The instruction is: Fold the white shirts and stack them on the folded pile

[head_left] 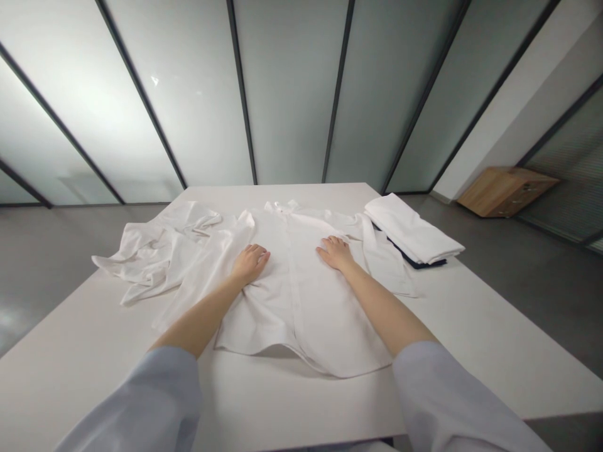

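Note:
A white button-up shirt point(301, 295) lies spread on the table, its collar at the far side and its hem toward me. Its front placket runs down the middle, and the sleeves reach out to both sides. My left hand point(250, 262) rests on the left part of the shirt front, fingers stretched out over some wrinkles. On the right part, near the chest, my right hand point(336, 252) lies flat with its fingers apart. Neither hand grips the cloth. The hem is slightly raised in a wave at the left.
Crumpled white clothing point(160, 248) lies left of the shirt. A folded white garment point(412, 229) sits on a dark folded cloth point(414, 262) at the right edge of the white table point(490, 326). Beyond stand frosted glass panels point(292, 94) and a wooden cabinet point(499, 188).

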A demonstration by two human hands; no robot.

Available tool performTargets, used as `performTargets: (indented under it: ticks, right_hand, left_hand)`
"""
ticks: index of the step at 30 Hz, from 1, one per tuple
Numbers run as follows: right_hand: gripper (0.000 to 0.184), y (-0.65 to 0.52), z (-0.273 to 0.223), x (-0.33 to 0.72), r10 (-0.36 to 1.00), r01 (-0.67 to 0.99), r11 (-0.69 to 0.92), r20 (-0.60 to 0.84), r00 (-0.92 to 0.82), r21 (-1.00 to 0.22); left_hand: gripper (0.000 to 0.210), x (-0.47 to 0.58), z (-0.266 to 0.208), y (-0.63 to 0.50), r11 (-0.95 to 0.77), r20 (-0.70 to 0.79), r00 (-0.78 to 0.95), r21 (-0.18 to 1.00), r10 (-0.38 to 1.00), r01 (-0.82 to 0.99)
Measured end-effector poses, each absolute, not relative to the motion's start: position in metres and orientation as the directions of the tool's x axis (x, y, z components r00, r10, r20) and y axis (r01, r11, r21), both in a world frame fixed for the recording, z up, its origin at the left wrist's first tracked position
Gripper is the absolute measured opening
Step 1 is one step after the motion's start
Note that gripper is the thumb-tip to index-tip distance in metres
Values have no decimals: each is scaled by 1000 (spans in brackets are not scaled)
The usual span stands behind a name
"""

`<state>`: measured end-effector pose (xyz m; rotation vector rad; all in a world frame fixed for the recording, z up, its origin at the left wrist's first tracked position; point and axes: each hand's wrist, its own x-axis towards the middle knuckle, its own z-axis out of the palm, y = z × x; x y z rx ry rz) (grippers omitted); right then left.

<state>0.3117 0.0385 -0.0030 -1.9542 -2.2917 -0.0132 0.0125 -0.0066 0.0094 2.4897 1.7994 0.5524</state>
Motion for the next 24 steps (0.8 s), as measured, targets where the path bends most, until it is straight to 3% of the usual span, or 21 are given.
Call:
performTargets:
  ticks: [5, 10, 18, 24]
  right_hand:
    - [44, 45, -2, 322, 978, 979, 187, 107, -178, -79]
    - [44, 45, -2, 324, 978, 980, 182, 113, -173, -78]
    - [45, 41, -7, 316, 981, 985, 161, 118, -152, -68]
    - [46, 31, -6, 314, 981, 985, 163, 115, -155, -60]
  left_hand:
    - [41, -22, 11, -36, -415, 288, 360, 161, 887, 895]
    - [42, -53, 18, -47, -466, 177, 449, 70, 876, 882]
    - [46, -4, 22, -9, -286, 206, 264, 86, 942, 954]
    - [48, 29, 12, 30, -245, -53, 251, 95, 967, 965]
